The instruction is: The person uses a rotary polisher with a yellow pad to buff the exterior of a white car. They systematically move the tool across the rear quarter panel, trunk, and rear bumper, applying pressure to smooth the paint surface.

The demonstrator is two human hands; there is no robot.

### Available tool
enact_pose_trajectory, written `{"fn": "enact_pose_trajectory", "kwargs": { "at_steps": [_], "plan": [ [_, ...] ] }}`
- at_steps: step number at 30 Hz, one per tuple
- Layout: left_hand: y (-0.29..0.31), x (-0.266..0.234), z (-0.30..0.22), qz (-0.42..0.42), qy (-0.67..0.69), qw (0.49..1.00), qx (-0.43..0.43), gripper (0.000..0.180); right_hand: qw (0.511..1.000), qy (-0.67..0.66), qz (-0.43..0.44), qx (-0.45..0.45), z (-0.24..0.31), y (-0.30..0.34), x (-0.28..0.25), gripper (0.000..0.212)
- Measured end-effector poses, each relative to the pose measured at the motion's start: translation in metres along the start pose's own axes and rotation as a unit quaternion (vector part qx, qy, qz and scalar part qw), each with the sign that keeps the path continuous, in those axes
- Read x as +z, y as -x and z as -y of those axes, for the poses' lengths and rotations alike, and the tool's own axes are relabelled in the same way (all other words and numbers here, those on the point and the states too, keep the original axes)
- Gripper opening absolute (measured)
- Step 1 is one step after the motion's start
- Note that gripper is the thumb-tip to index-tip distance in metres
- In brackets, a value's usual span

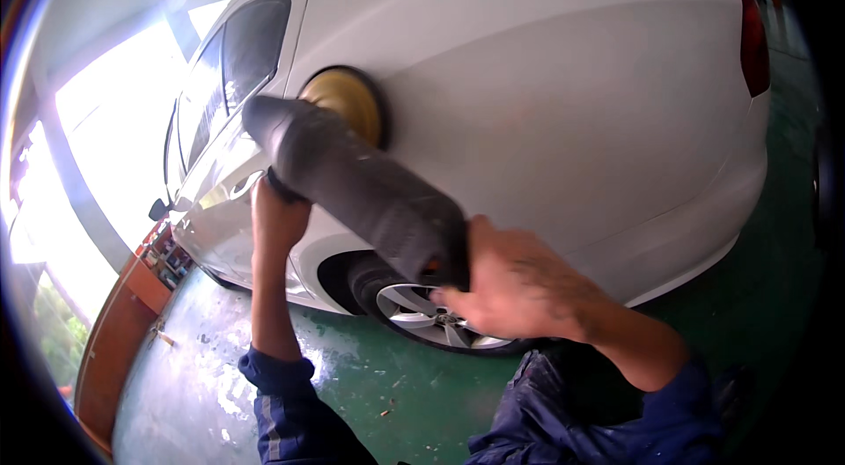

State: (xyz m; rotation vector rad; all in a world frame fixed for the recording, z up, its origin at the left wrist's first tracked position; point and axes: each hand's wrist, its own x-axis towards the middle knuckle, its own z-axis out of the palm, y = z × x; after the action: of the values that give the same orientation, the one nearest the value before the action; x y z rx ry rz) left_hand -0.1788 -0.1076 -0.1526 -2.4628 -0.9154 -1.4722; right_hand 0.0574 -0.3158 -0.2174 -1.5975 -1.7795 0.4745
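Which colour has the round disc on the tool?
The round disc is yellowish with a dark edge, best in the head view.

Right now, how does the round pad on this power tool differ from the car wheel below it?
The round pad is yellowish, while the wheel has silver spokes inside a black tyre. The pad looks smaller than the wheel. The pad is up at the white side panel; the wheel is low, by the green floor. Both are round with dark outer edges, and the power tool partly hides each.
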Motion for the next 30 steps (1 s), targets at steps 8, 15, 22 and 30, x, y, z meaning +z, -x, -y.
{"fn": "enact_pose_trajectory", "kwargs": {
  "at_steps": [8, 15, 22, 30],
  "plan": [
    [0.011, 0.051, -0.123, 0.051, -0.134, 0.99, 0.016, 0.025, 0.979, -0.068, -0.19, -0.015, -0.072, 0.103, -0.019, 0.062],
    [0.052, 0.057, -0.134, 0.127, -0.102, 0.986, 0.025, 0.018, 0.976, -0.104, -0.192, -0.024, -0.097, 0.12, 0.013, 0.06],
    [0.099, 0.016, 0.011, 0.037, -0.099, 0.989, -0.103, 0.031, 0.999, 0.037, -0.006, 0.0, -0.048, 0.034, 0.068, 0.063],
    [0.11, -0.056, 0.136, -0.01, -0.085, 0.976, -0.198, 0.018, 0.984, -0.004, 0.17, -0.056, 0.049, -0.072, 0.089, 0.068]
  ]
}}
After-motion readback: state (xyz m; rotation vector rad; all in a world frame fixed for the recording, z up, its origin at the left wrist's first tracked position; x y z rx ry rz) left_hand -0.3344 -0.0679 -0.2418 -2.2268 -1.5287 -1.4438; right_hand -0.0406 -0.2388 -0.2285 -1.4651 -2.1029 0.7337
